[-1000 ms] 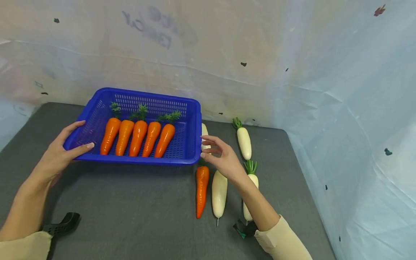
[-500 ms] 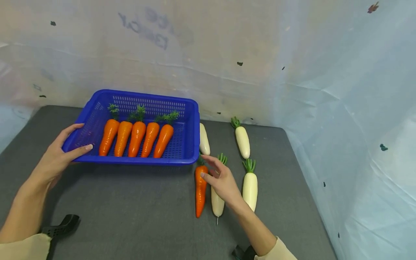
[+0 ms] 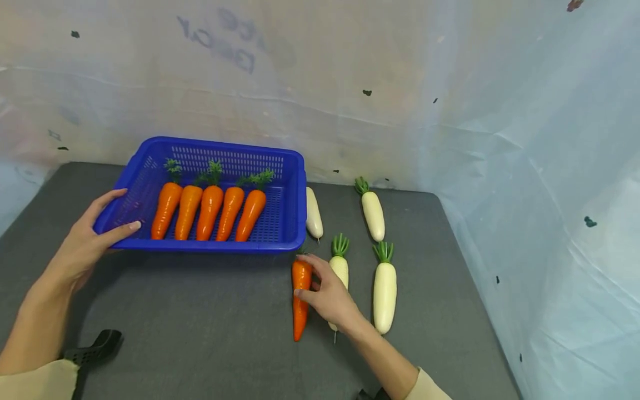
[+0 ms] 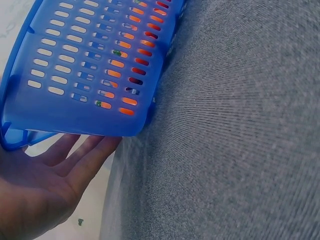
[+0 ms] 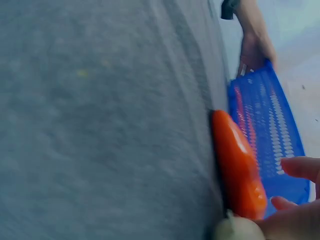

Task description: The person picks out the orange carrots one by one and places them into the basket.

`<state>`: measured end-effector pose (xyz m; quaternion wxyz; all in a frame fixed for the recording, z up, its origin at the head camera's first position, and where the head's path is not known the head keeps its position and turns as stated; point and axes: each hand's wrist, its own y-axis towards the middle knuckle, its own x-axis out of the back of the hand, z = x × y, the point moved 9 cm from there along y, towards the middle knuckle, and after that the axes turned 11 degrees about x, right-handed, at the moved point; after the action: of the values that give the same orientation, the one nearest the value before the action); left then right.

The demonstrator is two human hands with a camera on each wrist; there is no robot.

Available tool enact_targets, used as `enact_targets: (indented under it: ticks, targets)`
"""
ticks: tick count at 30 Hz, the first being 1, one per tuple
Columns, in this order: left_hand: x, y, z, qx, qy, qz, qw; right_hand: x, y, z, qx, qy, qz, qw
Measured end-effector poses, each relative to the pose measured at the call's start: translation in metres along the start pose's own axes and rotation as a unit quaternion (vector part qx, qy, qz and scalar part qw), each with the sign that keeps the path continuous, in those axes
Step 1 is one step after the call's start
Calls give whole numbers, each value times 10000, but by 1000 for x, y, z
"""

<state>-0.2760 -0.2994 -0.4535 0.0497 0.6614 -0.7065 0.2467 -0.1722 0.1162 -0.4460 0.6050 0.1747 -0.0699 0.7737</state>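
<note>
My left hand [image 3: 82,244] holds the left end of a blue plastic basket [image 3: 200,246], its thumb over the rim and its other fingers under the end wall in the left wrist view. Several orange carrots [image 3: 210,211] with leafy tops lie side by side in the basket. In front of the basket's right corner, one loose carrot [image 3: 300,316] lies on the table. Over that carrot reaches my right hand [image 3: 327,294], thumb and fingers spread and touching it; the right wrist view shows fingertips loosely around its thick end. A white radish [image 3: 340,266] is partly hidden behind this hand.
More white radishes lie to the right: one beside the basket [image 3: 313,214], one at the back [image 3: 373,216] and one nearer the front [image 3: 384,297]. A pale sheet wall [image 3: 320,111] stands behind and right of the grey table [image 3: 210,333].
My right hand has left the basket's right end and come down and leftward to the loose carrot, which has shifted slightly left and nearer. My left hand stays on the basket.
</note>
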Motion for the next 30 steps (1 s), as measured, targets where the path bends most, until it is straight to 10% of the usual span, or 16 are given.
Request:
enact_targets:
  ticks: [6, 12, 24, 30]
  targets:
    - [0, 0, 0, 31, -37, -37, 10000, -9, 0, 2, 81, -1561, 241, 9874]
    - [1, 2, 0, 55, 36, -60, 10000, -13, 1, 3, 133, -2044, 295, 9783]
    - [0, 3, 1, 61, -87, 2, 9999, -14, 5, -1, -83, -1995, 611, 9780]
    - [-1, 4, 3, 88, -56, 43, 9999, -15, -2, -6, -296, -584, 563, 9963]
